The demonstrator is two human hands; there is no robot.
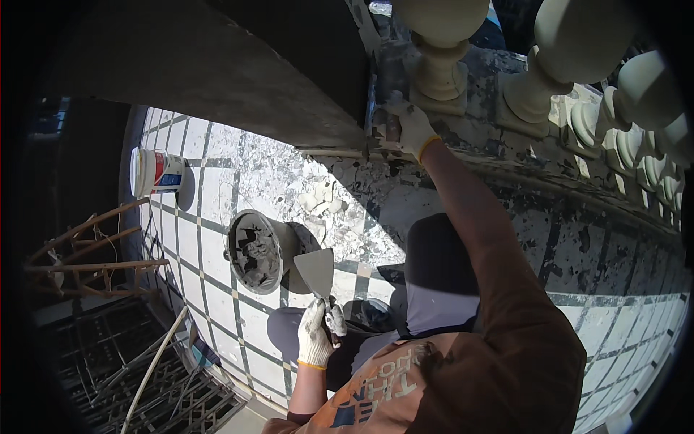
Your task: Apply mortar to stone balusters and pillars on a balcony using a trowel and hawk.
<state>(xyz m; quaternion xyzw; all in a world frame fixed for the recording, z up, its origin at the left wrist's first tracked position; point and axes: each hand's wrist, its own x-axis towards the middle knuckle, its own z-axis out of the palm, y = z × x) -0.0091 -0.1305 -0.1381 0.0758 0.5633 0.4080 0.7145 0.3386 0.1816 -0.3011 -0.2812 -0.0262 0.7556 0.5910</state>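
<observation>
My left hand [315, 335], in a white knitted glove with a yellow cuff, is closed around the handle of a scraper [316, 272]. The scraper's broad flat blade points up, away from my body, above my bent leg. Stretched far forward, my gloved right hand [413, 127] rests at the base of the railing beside the dark pillar. Its fingers curl about a brownish thing [392, 129] that shade and the hand partly hide; its kind cannot be made out. A stone baluster [441, 72] rises just beyond that hand. Flakes and dust lie on the ledge there.
A dark bucket [288, 249] holding pale flakes stands left of my knees. Broken plaster chips [325, 199] litter the tiled floor. Farther left are a white tub [160, 172] and a wooden frame [97, 266]. A thick slanting beam [217, 79] overhangs the upper left; balusters line the right.
</observation>
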